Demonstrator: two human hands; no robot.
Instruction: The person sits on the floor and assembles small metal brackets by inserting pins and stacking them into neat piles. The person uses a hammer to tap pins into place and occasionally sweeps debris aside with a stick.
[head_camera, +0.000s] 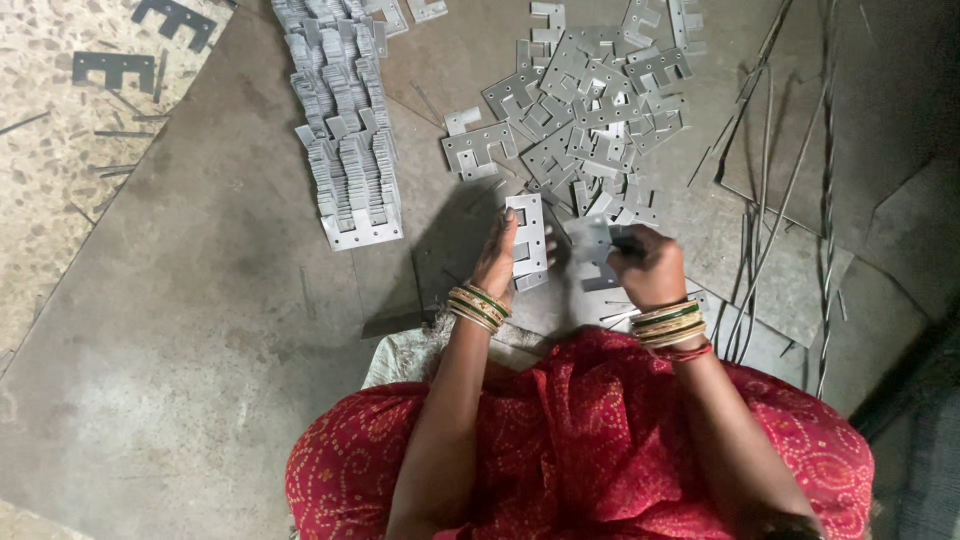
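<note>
While the person sits over a grey metal sheet (200, 330) on the floor, the left hand (497, 262) holds an E-shaped metal plate (528, 238) upright by its edge, fingers pressed together along the plate's left side. The right hand (648, 265), at about three o'clock from the left, has its fingers clamped on a second plate (592, 250), which is tilted and slightly blurred; the two plates sit just beside each other, and whether they touch cannot be told. Both wrists carry gold and green bangles (478, 305).

At twelve o'clock from the hands lies a loose heap of plates (590, 100), overlapping at all angles. At ten o'clock, well apart from the heap, runs a long stacked row of plates (345, 130), packed face to face and leaning along the sheet. At two to three o'clock from the right hand, thin metal strips (770, 220) lie scattered, some twisted. Far off at ten o'clock, two dark plates (115, 68) rest on the speckled floor (40, 200). A red patterned garment (600, 440) fills the bottom of the view.
</note>
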